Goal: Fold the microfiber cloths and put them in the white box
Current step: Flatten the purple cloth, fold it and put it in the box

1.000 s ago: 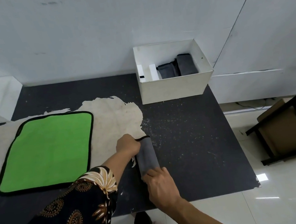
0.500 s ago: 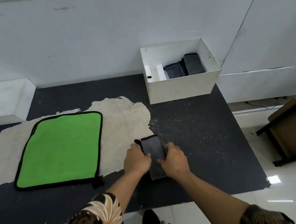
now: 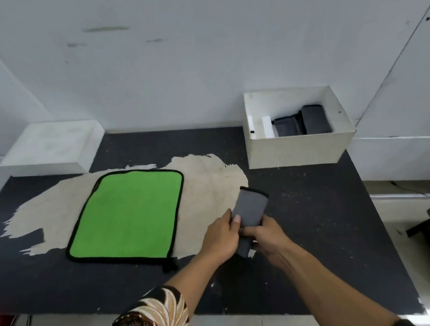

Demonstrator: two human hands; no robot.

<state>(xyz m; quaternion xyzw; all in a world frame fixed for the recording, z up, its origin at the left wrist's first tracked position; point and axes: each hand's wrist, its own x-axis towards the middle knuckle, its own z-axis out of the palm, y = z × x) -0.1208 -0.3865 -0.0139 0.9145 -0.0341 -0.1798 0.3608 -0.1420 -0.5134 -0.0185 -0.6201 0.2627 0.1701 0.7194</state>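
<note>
Both left hand [image 3: 221, 235] and right hand [image 3: 269, 234] grip the folded grey cloth [image 3: 250, 208], covering its middle.

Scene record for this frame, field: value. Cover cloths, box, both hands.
held item: grey cloth, folded, black-edged
left hand: grips the grey cloth's near end, thumb on top
right hand: grips the same end from the right
green cloth: spread flat and unfolded on the table, left of the hands
white box: open, at the table's far right
box contents: dark folded cloths toward its right side
task state: grey cloth not yet in the box; green cloth not yet folded
</note>
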